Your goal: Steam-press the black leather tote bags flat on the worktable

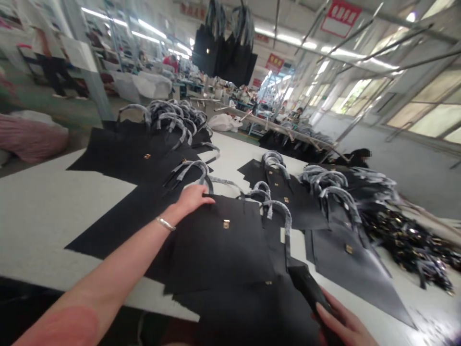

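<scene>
My left hand (195,196) is closed on the top edge of a black bag panel (219,245), thumb on the near face. This panel has a small gold clasp and lies over other black panels. In my right hand (340,315), at the lower right, is a black handheld tool (309,286) with a broad end. Its exact kind is unclear. The tool's tip is close to a plastic-wrapped handle (287,221) at the right of the held panel. More black panels (115,211) spread out beneath and to the left of my left hand.
Stacked black panels with wrapped handles (173,117) lie at the table's far left. Another stack (345,254) is at the right, beside a heap of black straps with gold hardware (410,240). Black bags (223,53) hang overhead. A person (50,53) stands at the far left.
</scene>
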Action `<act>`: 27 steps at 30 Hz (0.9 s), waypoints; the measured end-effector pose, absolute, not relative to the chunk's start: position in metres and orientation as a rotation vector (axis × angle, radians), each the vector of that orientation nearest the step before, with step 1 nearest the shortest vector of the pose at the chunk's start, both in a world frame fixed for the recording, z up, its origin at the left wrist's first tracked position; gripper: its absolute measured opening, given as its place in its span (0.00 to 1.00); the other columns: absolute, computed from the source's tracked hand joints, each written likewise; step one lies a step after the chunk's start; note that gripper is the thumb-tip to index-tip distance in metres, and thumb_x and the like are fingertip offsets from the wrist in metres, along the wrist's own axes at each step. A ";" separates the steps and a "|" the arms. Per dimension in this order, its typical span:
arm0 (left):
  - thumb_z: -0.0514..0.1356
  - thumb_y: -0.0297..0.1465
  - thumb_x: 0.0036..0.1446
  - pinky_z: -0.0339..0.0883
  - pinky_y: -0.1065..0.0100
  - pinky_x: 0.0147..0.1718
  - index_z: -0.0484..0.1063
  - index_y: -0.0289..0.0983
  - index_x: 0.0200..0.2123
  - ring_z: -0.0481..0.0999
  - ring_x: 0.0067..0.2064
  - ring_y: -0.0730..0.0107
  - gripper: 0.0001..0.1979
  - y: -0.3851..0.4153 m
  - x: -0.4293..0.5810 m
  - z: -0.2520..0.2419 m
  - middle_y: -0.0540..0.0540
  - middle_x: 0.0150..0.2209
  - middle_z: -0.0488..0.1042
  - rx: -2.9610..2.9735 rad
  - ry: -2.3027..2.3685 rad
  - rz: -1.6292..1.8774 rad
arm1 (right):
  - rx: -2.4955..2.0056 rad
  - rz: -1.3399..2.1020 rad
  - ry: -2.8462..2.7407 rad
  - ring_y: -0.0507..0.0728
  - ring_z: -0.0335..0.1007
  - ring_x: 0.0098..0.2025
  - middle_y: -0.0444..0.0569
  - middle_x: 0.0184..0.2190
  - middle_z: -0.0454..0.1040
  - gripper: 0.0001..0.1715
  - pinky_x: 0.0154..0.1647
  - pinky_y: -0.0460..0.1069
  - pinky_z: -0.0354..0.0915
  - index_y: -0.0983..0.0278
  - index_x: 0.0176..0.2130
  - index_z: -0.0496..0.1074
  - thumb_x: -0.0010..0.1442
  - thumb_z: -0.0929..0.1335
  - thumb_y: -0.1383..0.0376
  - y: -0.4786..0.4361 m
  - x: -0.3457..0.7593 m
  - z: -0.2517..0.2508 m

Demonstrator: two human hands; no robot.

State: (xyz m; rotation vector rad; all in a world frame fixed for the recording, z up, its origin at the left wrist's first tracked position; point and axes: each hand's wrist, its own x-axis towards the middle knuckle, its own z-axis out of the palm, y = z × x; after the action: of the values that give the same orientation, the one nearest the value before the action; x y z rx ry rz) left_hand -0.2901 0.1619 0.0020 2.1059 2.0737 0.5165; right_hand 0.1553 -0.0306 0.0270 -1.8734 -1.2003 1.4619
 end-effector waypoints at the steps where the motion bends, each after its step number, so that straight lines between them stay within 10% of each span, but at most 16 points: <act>1: 0.62 0.50 0.49 0.59 0.65 0.33 0.71 0.36 0.31 0.73 0.38 0.56 0.21 0.163 -0.307 0.011 0.43 0.33 0.74 2.102 2.205 0.497 | -1.866 1.467 -1.185 0.55 0.69 0.20 0.41 0.20 0.70 0.51 0.19 0.47 0.65 0.67 0.63 0.50 0.52 0.69 0.44 -0.031 0.160 0.023; 6: 0.59 0.36 0.56 0.59 0.53 0.47 0.70 0.33 0.41 0.68 0.48 0.49 0.13 0.146 -0.311 0.017 0.35 0.44 0.71 2.065 2.663 0.714 | -1.860 1.465 -1.124 0.54 0.69 0.19 0.42 0.25 0.71 0.41 0.17 0.47 0.65 0.63 0.59 0.56 0.54 0.69 0.49 -0.017 0.173 0.005; 13: 0.60 0.42 0.56 0.51 0.56 0.60 0.64 0.41 0.55 0.54 0.64 0.58 0.25 0.059 -0.139 -0.067 0.43 0.62 0.58 2.523 1.208 0.627 | -1.891 1.570 -1.025 0.52 0.68 0.18 0.42 0.23 0.71 0.25 0.16 0.45 0.65 0.62 0.53 0.61 0.59 0.66 0.54 0.015 0.182 0.007; 27: 0.55 0.47 0.59 0.36 0.50 0.63 0.64 0.43 0.55 0.50 0.66 0.57 0.24 0.032 -0.111 -0.079 0.46 0.62 0.60 2.608 1.096 0.536 | -1.829 1.735 -1.058 0.53 0.69 0.17 0.45 0.22 0.73 0.16 0.14 0.45 0.65 0.65 0.43 0.65 0.60 0.67 0.57 0.057 0.186 0.021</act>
State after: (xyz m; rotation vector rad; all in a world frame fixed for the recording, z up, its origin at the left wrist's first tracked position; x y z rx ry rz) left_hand -0.1108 0.0322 -0.0794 2.6082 1.0965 0.5363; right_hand 0.1864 0.0574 0.0211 -1.8292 -1.0584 1.7350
